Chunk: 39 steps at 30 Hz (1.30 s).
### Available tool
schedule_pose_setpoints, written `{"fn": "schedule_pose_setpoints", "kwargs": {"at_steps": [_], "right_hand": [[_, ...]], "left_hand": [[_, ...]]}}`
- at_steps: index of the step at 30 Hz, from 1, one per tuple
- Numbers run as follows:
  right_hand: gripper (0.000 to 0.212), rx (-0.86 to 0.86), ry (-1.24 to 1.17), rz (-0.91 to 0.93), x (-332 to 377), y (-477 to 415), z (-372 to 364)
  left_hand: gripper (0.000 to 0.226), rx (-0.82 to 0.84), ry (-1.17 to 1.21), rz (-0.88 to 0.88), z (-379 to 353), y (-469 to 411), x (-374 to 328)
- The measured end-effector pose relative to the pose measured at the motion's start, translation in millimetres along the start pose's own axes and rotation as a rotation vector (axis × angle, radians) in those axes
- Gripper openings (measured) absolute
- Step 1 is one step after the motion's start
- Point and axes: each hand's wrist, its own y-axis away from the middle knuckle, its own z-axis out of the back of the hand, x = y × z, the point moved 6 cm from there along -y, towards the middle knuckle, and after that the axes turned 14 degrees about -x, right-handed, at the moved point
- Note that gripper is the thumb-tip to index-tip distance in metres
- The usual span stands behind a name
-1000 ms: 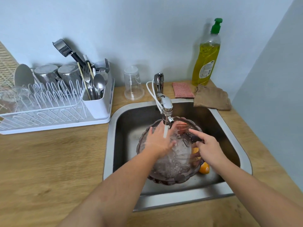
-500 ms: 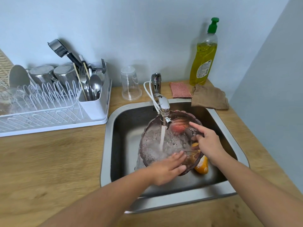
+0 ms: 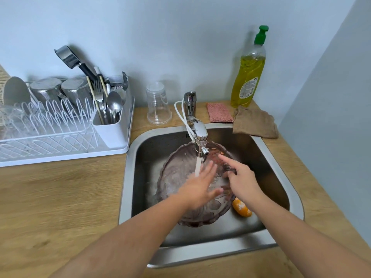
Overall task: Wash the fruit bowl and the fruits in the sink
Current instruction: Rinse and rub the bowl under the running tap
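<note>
Evidently wet and slippery, the translucent pink scalloped fruit bowl (image 3: 174,173), tilted in the steel sink (image 3: 267,167) at frame centre, looks stiff yet breakable, so the right hand (image 3: 243,179) has its grip curled round the rim, the safest hold, while the left hand (image 3: 198,187) lies flat inside, grip open.

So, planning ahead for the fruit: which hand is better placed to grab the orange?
Likely right: the right hand grips the bowl at its rim, right by the orange; the left hand lies flat inside the bowl.
</note>
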Motion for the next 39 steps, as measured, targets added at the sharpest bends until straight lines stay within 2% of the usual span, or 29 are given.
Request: {"fn": "schedule_pose_setpoints", "kwargs": {"at_steps": [5,7,10,13,16,20,23,29,32,35,37,39], "right_hand": [[0.053,-0.103,-0.022,-0.036,-5.3,-13.3,17.1],[0.054,-0.107,-0.01,-0.042,-8.1,-16.2,21.3],[0.054,-0.128,0.016,-0.048,-10.7,-15.7,21.4],[0.054,-0.175,-0.001,-0.056,-7.9,-12.3,12.2],[0.054,-0.181,0.024,-0.036,0.0,-9.9,4.4],[0.055,-0.179,-0.007,-0.064,-6.8,-20.9,13.5],[0.055,-0.207,-0.038,-0.105,-8.2,-22.0,15.3],[0.053,-0.221,-0.023,-0.091,1.1,-10.4,2.5],[0.054,-0.206,-0.045,-0.075,-0.2,-15.8,10.6],[0.057,-0.17,-0.032,-0.067,-5.6,-24.7,20.9],[0.059,-0.118,-0.038,-0.061,-7.4,-28.0,22.9],[0.059,-0.067,-0.05,-0.062,-8.7,-27.1,21.8]], "left_hand": [[0.053,0.164,0.157,-0.071,-21.2,40.7,1.6],[0.05,0.169,0.045,-0.126,-16.7,52.7,15.5],[0.051,0.132,-0.122,-0.172,-8.3,58.0,24.2],[0.053,0.057,0.043,-0.111,-11.6,53.3,-5.4],[0.051,-0.091,0.258,-0.002,-12.7,48.2,-29.0],[0.049,-0.124,0.081,-0.144,-3.3,56.3,-7.1],[0.048,-0.143,-0.033,-0.11,0.7,56.4,20.5],[0.056,-0.21,0.186,-0.038,-4.7,45.6,-34.3],[0.053,-0.152,0.058,-0.132,-0.6,47.8,-20.9],[0.065,-0.057,-0.167,-0.233,3.8,50.6,22.8],[0.066,-0.088,-0.282,-0.176,12.1,44.3,55.4],[0.068,-0.154,-0.325,0.025,26.0,33.6,84.4]]}}
